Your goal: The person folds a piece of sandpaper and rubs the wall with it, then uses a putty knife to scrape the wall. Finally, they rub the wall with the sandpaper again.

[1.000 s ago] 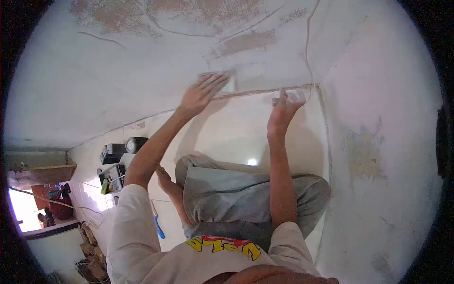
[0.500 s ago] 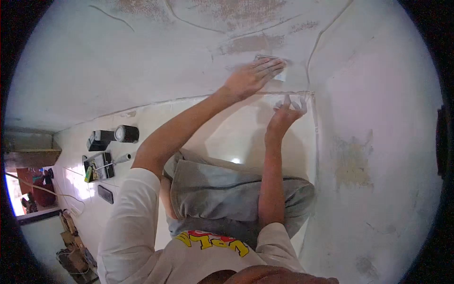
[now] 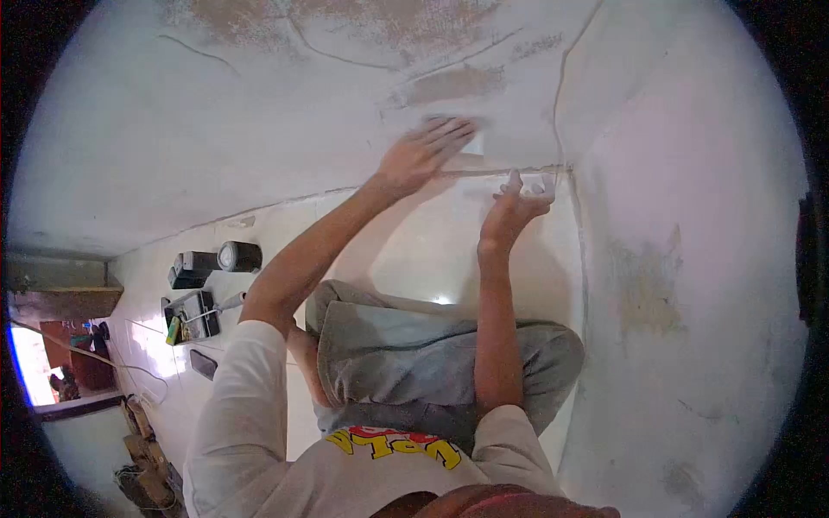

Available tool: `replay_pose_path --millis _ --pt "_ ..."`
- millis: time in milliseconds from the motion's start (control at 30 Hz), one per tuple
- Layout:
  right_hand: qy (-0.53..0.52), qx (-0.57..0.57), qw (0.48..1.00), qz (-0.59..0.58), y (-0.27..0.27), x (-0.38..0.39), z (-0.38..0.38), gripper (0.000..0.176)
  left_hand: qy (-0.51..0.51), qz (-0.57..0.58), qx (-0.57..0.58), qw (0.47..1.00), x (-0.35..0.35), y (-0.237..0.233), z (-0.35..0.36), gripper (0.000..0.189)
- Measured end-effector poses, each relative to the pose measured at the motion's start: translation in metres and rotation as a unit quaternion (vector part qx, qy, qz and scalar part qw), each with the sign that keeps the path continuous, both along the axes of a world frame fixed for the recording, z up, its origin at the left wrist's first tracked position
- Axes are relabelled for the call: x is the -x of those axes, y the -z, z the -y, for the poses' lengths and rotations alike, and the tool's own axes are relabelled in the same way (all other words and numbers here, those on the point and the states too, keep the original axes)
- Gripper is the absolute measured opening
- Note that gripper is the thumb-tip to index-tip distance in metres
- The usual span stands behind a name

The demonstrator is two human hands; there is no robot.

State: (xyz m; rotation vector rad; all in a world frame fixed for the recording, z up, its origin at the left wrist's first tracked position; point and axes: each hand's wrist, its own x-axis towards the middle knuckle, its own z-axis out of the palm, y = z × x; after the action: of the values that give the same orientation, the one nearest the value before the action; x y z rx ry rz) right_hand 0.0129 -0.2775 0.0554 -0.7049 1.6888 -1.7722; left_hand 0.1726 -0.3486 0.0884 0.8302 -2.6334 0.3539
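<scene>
My left hand point(image 3: 427, 151) lies with fingers stretched out over a thin flat tool point(image 3: 471, 143), pressing it to the pale wall point(image 3: 285, 112). The tool's pale edge shows beside the fingers; the rest is hidden and blurred. Near the corner at the wall's base, my right hand point(image 3: 518, 205) is raised with whitish, partly bent fingers apart and no clear object between them. Brownish rough patches point(image 3: 453, 83) and raised lines mark the wall above my left hand.
Crossed legs in grey trousers point(image 3: 406, 354) rest on the glossy tiled floor point(image 3: 414, 233). To the left are a black cylinder point(image 3: 240, 256), a dark box point(image 3: 192, 269), a tray with tools point(image 3: 192, 318) and a phone point(image 3: 204, 364). A side wall point(image 3: 691, 207) stands at right.
My left hand and the flat tool have slid left and slightly down along the wall. My right hand has shifted slightly left. The view has tilted a little.
</scene>
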Motion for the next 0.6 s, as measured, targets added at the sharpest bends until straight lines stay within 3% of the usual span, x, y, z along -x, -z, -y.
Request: replay_pose_path --millis 167,267,367,433,600 --pt "0.019 0.017 1.0 0.018 0.01 0.017 -0.001 0.067 0.012 0.008 0.055 0.998 0.025 -0.007 0.008 0.062" --pt "0.048 0.002 0.992 0.112 -0.002 0.025 -0.005 0.064 0.036 -0.027 -0.01 0.999 -0.012 -0.009 -0.001 0.063" --pt "0.055 -0.018 0.998 0.034 0.005 0.02 -0.003 0.058 0.017 0.029 -0.002 0.999 -0.066 0.005 -0.012 0.061" --pt "0.049 -0.017 0.998 0.046 -0.001 0.015 -0.004 0.058 -0.019 0.066 -0.003 0.998 -0.087 0.007 -0.02 0.062" --pt "0.035 -0.004 0.997 0.066 -0.014 0.003 -0.003 0.059 -0.006 0.024 -0.006 1.0 -0.053 0.004 -0.011 0.063"
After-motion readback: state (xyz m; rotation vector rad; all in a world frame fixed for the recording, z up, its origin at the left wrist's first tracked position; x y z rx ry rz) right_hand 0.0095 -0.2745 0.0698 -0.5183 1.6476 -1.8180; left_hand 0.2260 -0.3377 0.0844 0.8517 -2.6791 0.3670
